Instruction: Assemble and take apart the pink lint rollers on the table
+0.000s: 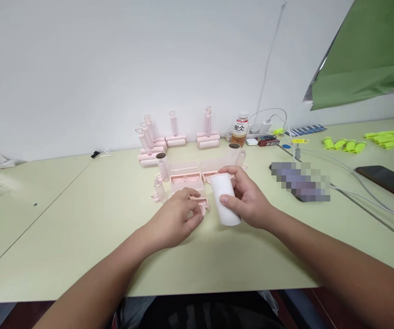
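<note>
- The fingers of the right hand are wrapped round a white roll, thumb across its near side; the roll is tilted, above the table.
- The left hand, just left of the roll, has bent fingers with the thumb apart, over a small pink piece; I cannot tell whether they grip it.
- Close behind the roll, to the left, an open pink case stands in the way of the back row; a second open case is partly hidden by the roll and right hand.
- Left of the roll, beyond the left hand, is a clear handle; further back stands a tube with a brown core.
- Well behind the roll, pink rollers with upright handles line the wall, a labelled bottle right of them.
- Right of the roll, beyond the right hand, lie a pixelated object, white cables, a black phone-like slab and yellow-green pieces.
</note>
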